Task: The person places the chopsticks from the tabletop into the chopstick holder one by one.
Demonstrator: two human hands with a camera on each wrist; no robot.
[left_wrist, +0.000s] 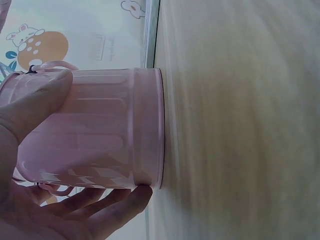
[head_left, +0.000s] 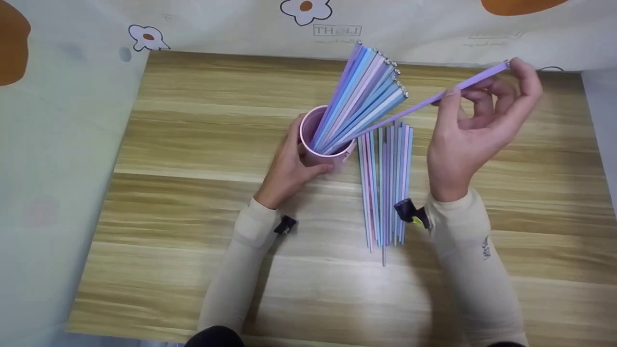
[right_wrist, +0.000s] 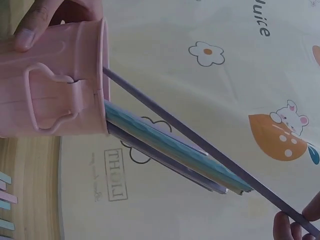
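Observation:
My left hand [head_left: 289,168] grips a pink bucket-shaped cup [left_wrist: 90,125] with small side handles, thumb on one side and fingers round the other. Its base is at the wooden tabletop in the left wrist view. A bundle of pastel pencils [head_left: 364,91] leans out of the cup to the right. My right hand [head_left: 482,115] pinches a long purple pencil [head_left: 424,102] between thumb and fingers, with the index finger at its upper end. In the right wrist view, this pencil's lower end passes inside the cup's rim, at a slant across the others.
Several more pastel pencils [head_left: 385,188] lie side by side on the wooden table [head_left: 193,144], between my forearms. A patterned cloth [head_left: 231,29] with flowers hangs behind the table's far edge. Small black devices [head_left: 285,225] are strapped at both wrists.

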